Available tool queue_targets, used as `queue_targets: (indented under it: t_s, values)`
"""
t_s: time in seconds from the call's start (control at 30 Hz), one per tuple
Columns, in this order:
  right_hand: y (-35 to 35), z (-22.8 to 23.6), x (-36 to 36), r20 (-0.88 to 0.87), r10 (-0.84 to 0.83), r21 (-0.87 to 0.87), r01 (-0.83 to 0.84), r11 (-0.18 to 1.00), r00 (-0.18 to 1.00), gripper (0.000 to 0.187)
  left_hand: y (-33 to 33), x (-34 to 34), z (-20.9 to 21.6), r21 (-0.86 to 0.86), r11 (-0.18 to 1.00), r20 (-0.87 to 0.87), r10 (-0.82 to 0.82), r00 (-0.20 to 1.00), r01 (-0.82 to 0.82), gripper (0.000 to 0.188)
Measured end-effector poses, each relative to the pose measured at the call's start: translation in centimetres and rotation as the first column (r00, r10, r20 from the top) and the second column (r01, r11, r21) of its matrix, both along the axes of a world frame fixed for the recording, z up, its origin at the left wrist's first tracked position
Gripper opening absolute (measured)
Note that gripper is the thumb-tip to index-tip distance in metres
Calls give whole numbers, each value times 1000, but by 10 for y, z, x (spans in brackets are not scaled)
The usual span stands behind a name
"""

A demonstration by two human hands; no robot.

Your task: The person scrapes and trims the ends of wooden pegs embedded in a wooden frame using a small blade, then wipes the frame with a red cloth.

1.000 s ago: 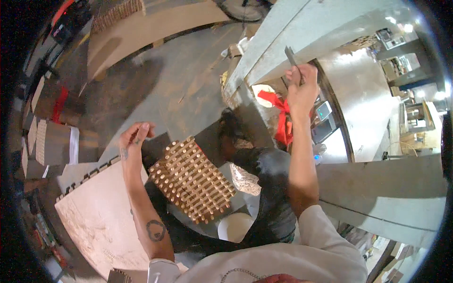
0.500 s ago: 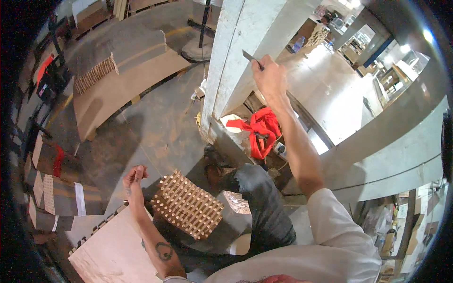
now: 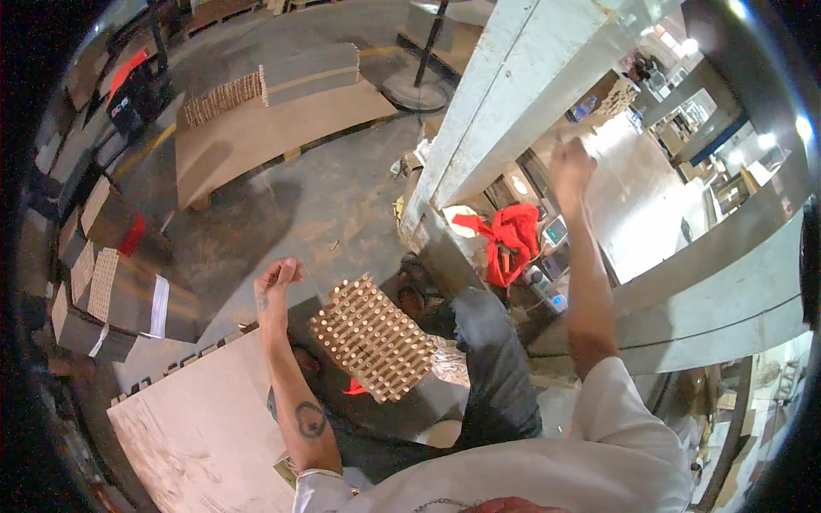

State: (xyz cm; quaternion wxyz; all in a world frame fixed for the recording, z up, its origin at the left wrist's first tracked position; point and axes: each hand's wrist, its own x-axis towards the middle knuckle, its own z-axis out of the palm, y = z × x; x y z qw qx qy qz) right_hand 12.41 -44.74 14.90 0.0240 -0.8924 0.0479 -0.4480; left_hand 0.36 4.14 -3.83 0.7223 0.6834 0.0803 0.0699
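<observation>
A big plywood sheet [image 3: 201, 427] is lying low at the person's left, with a row of small pegs standing along its upper edge, and a second sheet [image 3: 274, 128] is resting on the concrete floor [image 3: 333, 201] further off, carrying its own short comb of pegs [image 3: 224, 96] at one end. A pale beam [image 3: 505, 103] is running diagonally up the right of the view, with a red cloth [image 3: 511, 239] bunched at its foot. Between the knees a block of dowels [image 3: 374, 338], packed upright in tight rows like a brush, is sitting just right of the left hand and apart from it; judging by this, only part of the work is looking done, since the near sheet's edge is showing just a few pegs and the block is looking full. The left hand [image 3: 275, 282] is hanging over the floor near the sheet's corner, wrist bent, fingers curled shut into a loose fist; whether it is pinching a dowel I cannot tell. The right hand [image 3: 571, 167] is reaching high beside the beam, arm nearly straight, fingers closed in a fist, blurred, and whatever it is gripping is not showing.
</observation>
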Motion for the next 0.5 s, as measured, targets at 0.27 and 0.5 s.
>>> queue_targets:
  t_s: [0.27,0.5]
  values:
    - [8,49,-6,-4,234,164,-230,959,972,32,-7,6,-7,-119,991,90,-56,994,67,36]
    - [-25,35,6,-88,-43,40,47,998,995,28,-6,6,-3,-65,997,58,-44,997,48,36]
